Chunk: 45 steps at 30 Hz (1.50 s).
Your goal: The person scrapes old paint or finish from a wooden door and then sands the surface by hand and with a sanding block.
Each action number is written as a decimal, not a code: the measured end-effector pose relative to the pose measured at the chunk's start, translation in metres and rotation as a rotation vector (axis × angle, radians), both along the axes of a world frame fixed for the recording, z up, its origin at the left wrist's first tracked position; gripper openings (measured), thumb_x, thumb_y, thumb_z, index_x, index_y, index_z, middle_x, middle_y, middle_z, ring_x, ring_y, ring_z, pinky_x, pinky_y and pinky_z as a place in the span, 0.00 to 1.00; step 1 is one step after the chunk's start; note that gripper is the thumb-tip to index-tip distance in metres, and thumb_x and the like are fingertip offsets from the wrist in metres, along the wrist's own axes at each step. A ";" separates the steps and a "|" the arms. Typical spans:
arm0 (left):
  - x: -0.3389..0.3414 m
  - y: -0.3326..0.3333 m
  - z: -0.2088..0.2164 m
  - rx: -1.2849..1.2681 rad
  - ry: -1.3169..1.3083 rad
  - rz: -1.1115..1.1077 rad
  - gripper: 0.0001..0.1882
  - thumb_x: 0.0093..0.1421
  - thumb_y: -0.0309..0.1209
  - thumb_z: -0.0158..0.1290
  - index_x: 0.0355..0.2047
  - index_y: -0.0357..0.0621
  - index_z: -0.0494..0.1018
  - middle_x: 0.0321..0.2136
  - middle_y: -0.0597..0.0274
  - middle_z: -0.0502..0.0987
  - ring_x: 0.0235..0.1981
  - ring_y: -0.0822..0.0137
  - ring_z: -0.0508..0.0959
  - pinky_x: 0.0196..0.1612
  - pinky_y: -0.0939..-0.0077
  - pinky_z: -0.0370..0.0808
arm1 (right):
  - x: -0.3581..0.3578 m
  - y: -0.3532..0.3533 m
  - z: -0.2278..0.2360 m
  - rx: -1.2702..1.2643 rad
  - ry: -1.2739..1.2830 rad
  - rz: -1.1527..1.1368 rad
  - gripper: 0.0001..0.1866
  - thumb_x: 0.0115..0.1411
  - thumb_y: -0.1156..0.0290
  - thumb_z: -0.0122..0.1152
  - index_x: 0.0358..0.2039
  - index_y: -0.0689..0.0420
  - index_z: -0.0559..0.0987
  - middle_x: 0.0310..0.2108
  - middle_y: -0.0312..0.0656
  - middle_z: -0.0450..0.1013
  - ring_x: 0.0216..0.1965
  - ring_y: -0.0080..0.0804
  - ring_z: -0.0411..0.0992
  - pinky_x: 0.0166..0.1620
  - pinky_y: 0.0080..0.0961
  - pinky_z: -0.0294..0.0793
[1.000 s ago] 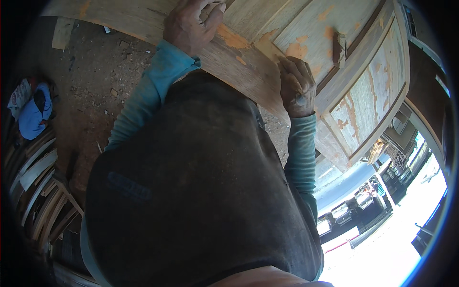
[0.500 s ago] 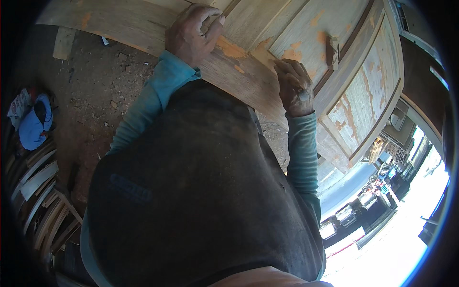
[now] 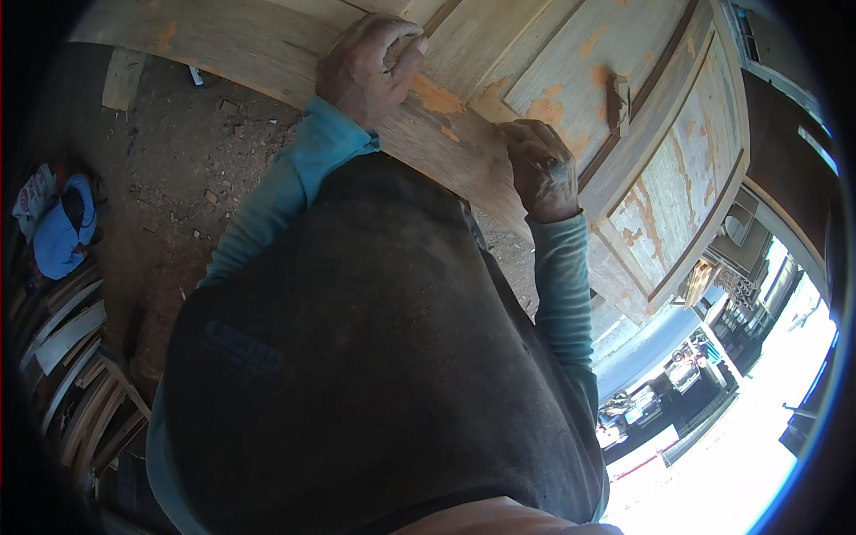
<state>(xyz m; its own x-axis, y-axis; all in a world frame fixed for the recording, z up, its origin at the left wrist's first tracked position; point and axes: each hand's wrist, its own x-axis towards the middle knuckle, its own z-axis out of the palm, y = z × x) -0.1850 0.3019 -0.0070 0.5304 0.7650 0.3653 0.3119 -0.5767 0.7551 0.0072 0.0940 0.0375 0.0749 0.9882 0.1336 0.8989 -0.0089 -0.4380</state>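
A wooden panelled door [image 3: 499, 67] with orange-brown filler patches lies across the top of the view. My left hand [image 3: 367, 71] rests on its near rail, the fingers curled and the thumb bent toward the forefinger. Anything under those fingers is hidden. Farther right, my right hand [image 3: 544, 171] is closed at the near edge of the same door, knuckles bent and fingertips turned down onto the wood. What it may be gripping cannot be seen. A small tan and brown folded piece [image 3: 618, 104] sits on the door beyond my right hand.
Another patched panel door [image 3: 673, 178] stands at the right. Curved wood offcuts [image 3: 76, 357] are piled at the lower left, near a blue cloth-like item [image 3: 67, 232]. Wood scraps litter the dirt floor [image 3: 196, 169]. Parked vehicles [image 3: 646, 401] show outside at the lower right.
My left hand has shifted slightly right and nearer to me along the rail. My right hand has slid a little to the left and nearer. Both stay closed.
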 end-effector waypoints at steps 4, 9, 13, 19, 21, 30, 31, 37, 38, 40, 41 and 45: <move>0.001 0.001 0.000 -0.002 0.000 -0.005 0.10 0.62 0.32 0.63 0.41 0.43 0.81 0.38 0.56 0.83 0.40 0.56 0.84 0.43 0.64 0.80 | 0.002 0.011 0.005 0.010 -0.110 -0.114 0.03 0.60 0.75 0.61 0.34 0.57 0.81 0.40 0.42 0.80 0.44 0.41 0.79 0.44 0.35 0.81; -0.001 -0.002 0.003 -0.034 0.002 0.003 0.10 0.62 0.33 0.63 0.41 0.43 0.80 0.39 0.56 0.83 0.40 0.55 0.84 0.43 0.63 0.80 | -0.001 0.010 0.007 -0.016 -0.064 -0.024 0.05 0.58 0.77 0.61 0.35 0.57 0.80 0.42 0.41 0.79 0.42 0.42 0.78 0.42 0.35 0.81; -0.003 -0.003 0.002 -0.032 0.023 -0.001 0.10 0.63 0.34 0.63 0.41 0.43 0.80 0.39 0.56 0.83 0.40 0.54 0.84 0.42 0.63 0.80 | -0.012 0.018 0.007 0.008 -0.087 -0.065 0.04 0.56 0.78 0.62 0.33 0.57 0.79 0.42 0.39 0.80 0.43 0.41 0.78 0.42 0.34 0.82; -0.001 -0.001 0.000 -0.014 0.005 0.005 0.10 0.63 0.34 0.62 0.41 0.44 0.80 0.39 0.55 0.83 0.40 0.54 0.84 0.42 0.64 0.80 | -0.011 0.027 0.002 0.057 -0.129 -0.090 0.05 0.56 0.76 0.63 0.34 0.54 0.79 0.42 0.38 0.79 0.42 0.40 0.78 0.41 0.35 0.82; -0.003 -0.001 -0.001 -0.013 0.014 0.004 0.10 0.63 0.34 0.62 0.42 0.44 0.80 0.39 0.55 0.83 0.40 0.54 0.84 0.43 0.63 0.80 | -0.018 0.025 0.002 -0.009 -0.037 -0.036 0.06 0.56 0.77 0.64 0.35 0.54 0.78 0.41 0.39 0.79 0.41 0.40 0.78 0.41 0.35 0.82; -0.001 0.002 0.002 0.005 0.018 0.003 0.10 0.62 0.33 0.62 0.42 0.44 0.80 0.39 0.55 0.83 0.40 0.53 0.83 0.43 0.63 0.80 | -0.014 0.014 0.019 0.018 0.019 -0.179 0.12 0.59 0.78 0.65 0.43 0.53 0.83 0.39 0.41 0.79 0.40 0.45 0.78 0.40 0.36 0.80; -0.001 0.002 0.002 0.005 0.016 -0.001 0.10 0.62 0.33 0.62 0.41 0.44 0.80 0.39 0.56 0.83 0.41 0.53 0.83 0.43 0.63 0.80 | -0.011 0.009 0.021 0.058 0.006 -0.262 0.11 0.60 0.78 0.65 0.43 0.54 0.84 0.38 0.42 0.79 0.40 0.45 0.78 0.40 0.36 0.79; -0.002 0.000 0.002 -0.001 0.029 -0.011 0.09 0.62 0.33 0.63 0.41 0.45 0.80 0.39 0.56 0.83 0.41 0.53 0.83 0.42 0.62 0.80 | 0.007 -0.018 0.014 0.005 -0.057 -0.245 0.08 0.60 0.76 0.67 0.41 0.55 0.84 0.38 0.42 0.79 0.38 0.44 0.77 0.40 0.37 0.79; -0.002 0.000 0.002 0.006 0.034 -0.014 0.09 0.62 0.33 0.63 0.41 0.45 0.80 0.39 0.56 0.83 0.41 0.53 0.83 0.42 0.62 0.80 | 0.005 -0.017 0.012 -0.004 -0.053 -0.222 0.08 0.60 0.76 0.67 0.41 0.55 0.83 0.38 0.42 0.79 0.38 0.44 0.77 0.40 0.37 0.79; -0.001 0.000 0.001 0.027 0.027 -0.024 0.09 0.62 0.33 0.63 0.41 0.46 0.80 0.39 0.56 0.83 0.40 0.53 0.83 0.41 0.63 0.81 | 0.001 -0.016 0.010 0.027 -0.094 -0.223 0.09 0.59 0.77 0.67 0.41 0.55 0.83 0.39 0.41 0.79 0.39 0.44 0.77 0.40 0.37 0.79; 0.000 0.000 0.003 0.037 0.025 -0.028 0.09 0.62 0.34 0.63 0.41 0.46 0.80 0.39 0.56 0.83 0.40 0.53 0.83 0.41 0.63 0.81 | -0.001 -0.015 0.009 0.044 -0.113 -0.222 0.10 0.59 0.77 0.67 0.42 0.55 0.83 0.39 0.41 0.79 0.39 0.44 0.77 0.40 0.37 0.79; 0.003 -0.006 0.017 -0.037 0.044 -0.018 0.09 0.62 0.33 0.63 0.42 0.46 0.80 0.39 0.57 0.83 0.40 0.54 0.83 0.38 0.63 0.81 | 0.002 -0.007 0.002 0.075 -0.124 -0.188 0.11 0.58 0.77 0.67 0.42 0.55 0.82 0.40 0.41 0.78 0.39 0.43 0.77 0.41 0.36 0.80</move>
<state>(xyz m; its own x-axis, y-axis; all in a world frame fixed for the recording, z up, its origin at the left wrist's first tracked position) -0.1821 0.2959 0.0097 0.5590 0.7679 0.3129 0.3350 -0.5543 0.7619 0.0088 0.0866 0.0396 0.2349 0.9455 0.2255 0.9315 -0.1527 -0.3300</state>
